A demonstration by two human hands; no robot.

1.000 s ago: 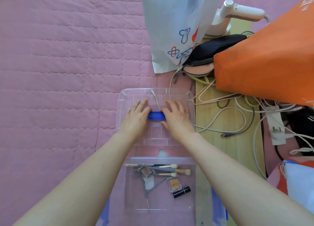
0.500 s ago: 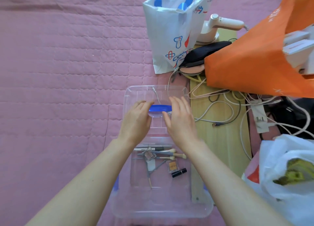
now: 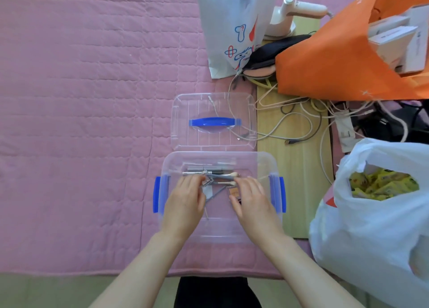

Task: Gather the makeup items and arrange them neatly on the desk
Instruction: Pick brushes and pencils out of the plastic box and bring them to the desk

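Both hands have left the clear plastic lid with the blue handle (image 3: 214, 121) and dropped into the open clear plastic bin with blue side clips (image 3: 274, 168) on the pink quilt. The left hand (image 3: 185, 201) and right hand (image 3: 251, 198) rest, fingers loosely curled, on the small makeup brushes and compacts (image 3: 222, 180) — whether either grips anything, I cannot tell.

Bright, even light — soft shadows, edges bowed, slight blur
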